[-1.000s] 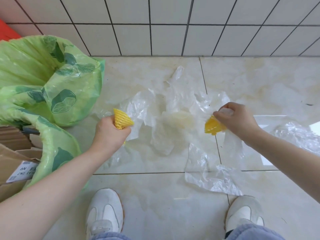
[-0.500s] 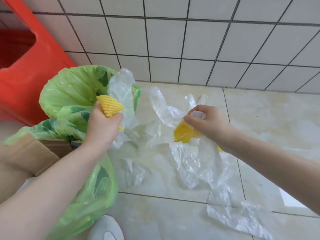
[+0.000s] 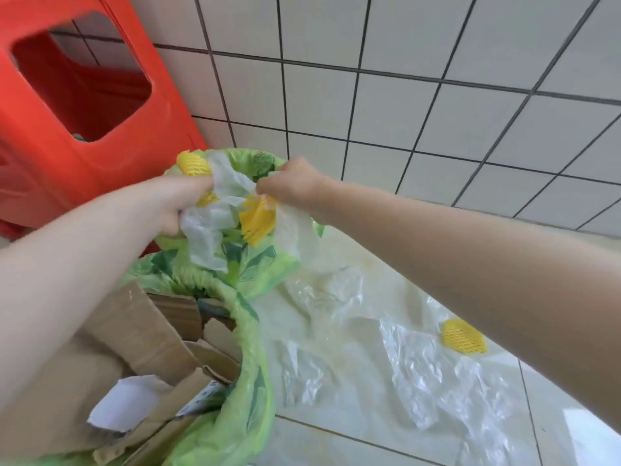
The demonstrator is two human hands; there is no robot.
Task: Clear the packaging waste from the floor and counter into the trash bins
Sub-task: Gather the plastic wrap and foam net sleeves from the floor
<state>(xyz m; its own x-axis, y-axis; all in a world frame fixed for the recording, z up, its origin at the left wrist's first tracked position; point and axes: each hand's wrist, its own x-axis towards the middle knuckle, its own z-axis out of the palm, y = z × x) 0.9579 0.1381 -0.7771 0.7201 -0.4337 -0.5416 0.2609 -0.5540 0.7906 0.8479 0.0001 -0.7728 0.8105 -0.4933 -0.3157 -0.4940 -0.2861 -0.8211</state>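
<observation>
A yellow foam fruit net and a wad of clear plastic film are being gripped together by the left hand, whose fingers are curled tightly around them; the net is poking up past the knuckles while the film is hanging below the fist. A second yellow foam net and a strip of film are being pinched by the right hand, fingers curled, with the net dangling under the fingertips. Both hands are being held close together, almost touching, directly over the mouth of the farther green-bagged trash bin, which is being seen against the white tiled wall.

A nearer bin lined with a green leaf-print bag is being shown at lower left, stuffed with flattened cardboard and a white label. A red plastic stool is being seen beside the wall at upper left.

More waste is lying on the glossy floor tiles: crumpled clear plastic sheets are spread out just right of the nearer bin, and a third yellow foam net is resting on them, partly hidden under the right forearm.
</observation>
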